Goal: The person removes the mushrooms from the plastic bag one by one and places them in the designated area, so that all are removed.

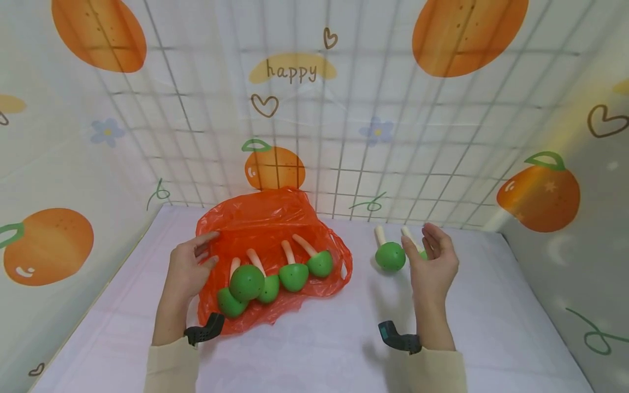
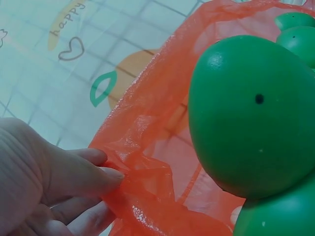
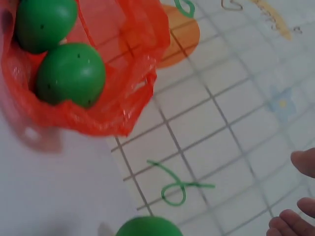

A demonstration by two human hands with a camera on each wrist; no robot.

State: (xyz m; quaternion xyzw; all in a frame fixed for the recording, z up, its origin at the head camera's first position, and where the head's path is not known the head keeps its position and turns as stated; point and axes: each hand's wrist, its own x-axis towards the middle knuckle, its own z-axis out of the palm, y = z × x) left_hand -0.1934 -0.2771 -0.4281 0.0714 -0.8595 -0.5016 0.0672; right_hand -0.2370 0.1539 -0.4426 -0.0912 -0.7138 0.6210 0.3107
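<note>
A red plastic bag (image 1: 255, 218) lies spread with its mouth toward me, holding several green maraca-like toys (image 1: 294, 277) with round dotted heads and pale stems. My left hand (image 1: 189, 267) is at the bag's left side; in the left wrist view its thumb and fingers (image 2: 110, 174) pinch the bag's edge. Right of the bag, another green maraca-like toy (image 1: 390, 256) sits on the table, stem pointing away. My right hand (image 1: 434, 262) is raised beside it, fingers apart and nothing visible between them. It partly hides a second toy (image 1: 411, 238) behind it.
The white tabletop (image 1: 304, 355) meets a printed cloth wall (image 1: 344, 164) with a grid pattern at the back. Similar cloth walls with orange prints (image 1: 49, 245) rise at both sides. A dark camera (image 1: 400, 338) is strapped to each wrist.
</note>
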